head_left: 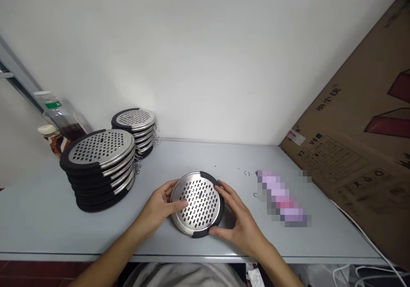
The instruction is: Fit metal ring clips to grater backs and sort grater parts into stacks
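Note:
A round perforated metal disc with a partly black rim point(200, 193) lies low over the front middle of the table; I cannot tell whether it rests on others. My left hand point(162, 208) grips its left edge, thumb on the holed face and fingers partly hidden behind the edge. Around the black right side curls my right hand point(237, 221), with fingers at the upper rim and thumb at the lower rim. Two stacks of similar discs stand to the left: a nearer stack point(101, 148) and a farther stack point(136, 119), with small metal loops on their right sides.
Two small metal rings, a far ring point(247, 173) and a near ring point(255, 195), lie right of the disc. Beside them is a blurred purple object point(282, 197). A large cardboard box point(358, 150) leans at right. Bottles, one tall point(60, 112) and one short point(51, 137), stand at left.

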`<act>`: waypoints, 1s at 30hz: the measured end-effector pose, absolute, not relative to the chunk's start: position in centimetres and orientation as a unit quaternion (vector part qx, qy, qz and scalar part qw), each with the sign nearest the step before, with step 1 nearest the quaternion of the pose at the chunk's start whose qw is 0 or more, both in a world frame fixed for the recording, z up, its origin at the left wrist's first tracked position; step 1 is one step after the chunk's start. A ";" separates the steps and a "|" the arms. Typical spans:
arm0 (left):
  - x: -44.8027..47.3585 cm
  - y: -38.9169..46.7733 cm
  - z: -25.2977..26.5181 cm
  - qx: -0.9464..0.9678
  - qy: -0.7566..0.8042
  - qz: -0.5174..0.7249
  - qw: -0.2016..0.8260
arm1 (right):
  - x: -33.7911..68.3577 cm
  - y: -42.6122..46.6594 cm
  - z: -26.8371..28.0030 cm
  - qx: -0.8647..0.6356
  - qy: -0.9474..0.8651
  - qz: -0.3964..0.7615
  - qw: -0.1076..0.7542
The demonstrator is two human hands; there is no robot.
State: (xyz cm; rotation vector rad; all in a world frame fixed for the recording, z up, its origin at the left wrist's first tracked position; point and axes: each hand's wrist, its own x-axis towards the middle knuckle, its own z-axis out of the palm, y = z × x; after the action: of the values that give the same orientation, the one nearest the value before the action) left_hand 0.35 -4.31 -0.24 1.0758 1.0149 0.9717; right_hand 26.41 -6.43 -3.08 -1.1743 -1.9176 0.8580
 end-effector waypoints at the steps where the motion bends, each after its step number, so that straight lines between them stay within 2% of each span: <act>1: 0.4 -4.3 -0.2 0.477 0.462 0.417 0.620 | 26.4 -6.4 -3.2 -0.451 -0.741 0.340 0.364; 5: 0.5 -4.5 -0.2 0.483 0.499 0.387 0.606 | 26.2 -6.3 -3.2 -0.445 -0.720 0.392 0.361; 21: 0.3 -4.3 -0.1 0.505 0.479 0.389 0.604 | 26.0 -6.4 -2.4 -0.427 -0.635 0.531 0.364; 25: 0.4 -4.5 -0.2 0.487 0.474 0.394 0.619 | 25.9 -6.3 -1.8 -0.422 -0.619 0.549 0.370; 30: 0.6 -4.8 -0.2 0.465 0.445 0.390 0.659 | 24.9 -5.4 -1.1 -0.383 -0.543 0.640 0.386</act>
State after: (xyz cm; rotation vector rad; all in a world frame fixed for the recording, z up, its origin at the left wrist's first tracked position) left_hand 0.64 -4.82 -0.22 1.0517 1.0078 0.8829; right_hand 24.86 -5.39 -1.05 -0.9741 -1.3831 1.6286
